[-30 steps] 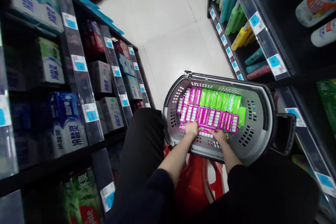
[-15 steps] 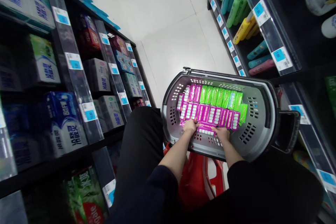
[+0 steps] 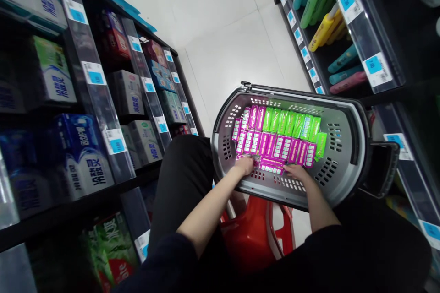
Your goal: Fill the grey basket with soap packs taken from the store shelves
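Squaring the front purple packs (image 3: 271, 166) along the near wall inside the basket (image 3: 348, 165) seems best done with light, even pressure at both ends, where the left hand (image 3: 244, 165) and right hand (image 3: 297, 172) sit; whether their fingers grip or merely rest, I cannot tell.

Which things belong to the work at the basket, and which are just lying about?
In the work: left hand, right hand, magenta packs, green packs, gray basket.

Just about: shelved blue-and-white box, shelved yellow items, price tags.
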Motion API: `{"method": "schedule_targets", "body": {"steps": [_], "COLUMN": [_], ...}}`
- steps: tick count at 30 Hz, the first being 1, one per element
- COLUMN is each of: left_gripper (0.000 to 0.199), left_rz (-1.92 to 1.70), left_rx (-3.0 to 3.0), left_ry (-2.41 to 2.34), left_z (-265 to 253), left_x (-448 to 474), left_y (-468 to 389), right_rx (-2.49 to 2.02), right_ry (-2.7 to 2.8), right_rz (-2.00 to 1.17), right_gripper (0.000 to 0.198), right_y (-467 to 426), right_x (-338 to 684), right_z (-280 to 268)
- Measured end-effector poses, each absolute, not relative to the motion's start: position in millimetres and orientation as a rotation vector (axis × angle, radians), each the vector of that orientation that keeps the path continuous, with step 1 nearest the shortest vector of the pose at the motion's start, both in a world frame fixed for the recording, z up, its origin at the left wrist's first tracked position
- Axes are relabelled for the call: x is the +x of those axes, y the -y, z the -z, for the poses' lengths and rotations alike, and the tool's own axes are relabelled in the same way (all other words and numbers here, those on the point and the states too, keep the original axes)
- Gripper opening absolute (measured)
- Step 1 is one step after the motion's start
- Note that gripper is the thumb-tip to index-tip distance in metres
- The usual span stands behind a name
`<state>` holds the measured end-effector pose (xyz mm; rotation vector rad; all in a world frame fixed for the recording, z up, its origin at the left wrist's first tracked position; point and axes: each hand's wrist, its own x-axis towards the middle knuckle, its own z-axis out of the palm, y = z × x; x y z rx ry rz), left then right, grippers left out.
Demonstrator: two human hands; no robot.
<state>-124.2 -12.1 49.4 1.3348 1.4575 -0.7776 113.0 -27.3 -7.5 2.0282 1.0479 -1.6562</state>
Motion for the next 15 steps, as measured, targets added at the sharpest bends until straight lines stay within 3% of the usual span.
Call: {"method": "schedule_targets", "body": {"steps": [3, 7, 11, 15], "left_gripper": [0.029, 0.036, 0.047, 0.071], "left_rz": [0.845, 0.734, 0.604, 0.432], "left_rx": [1.412, 1.644, 1.911, 1.574], "left_ry": [-1.492, -1.638, -2.242, -2.565], "left_z": [-83, -152, -214, -231], "left_x": [-131, -144, -190, -247], "left_y": [-1, -5, 18, 44], "right_rx": [1.970, 2.312, 2.550, 2.673], "right_ry": [-0.983, -1.614, -1.859, -1.665], "right_rz": [1.619, 1.185, 0.722, 0.694], "right_gripper": [0.033, 0.040, 0.054, 0.055], "right_y": [-13, -41, 12, 93], "right_x": [140, 191, 245, 282], "right_z": [-38, -160, -283, -318]}}
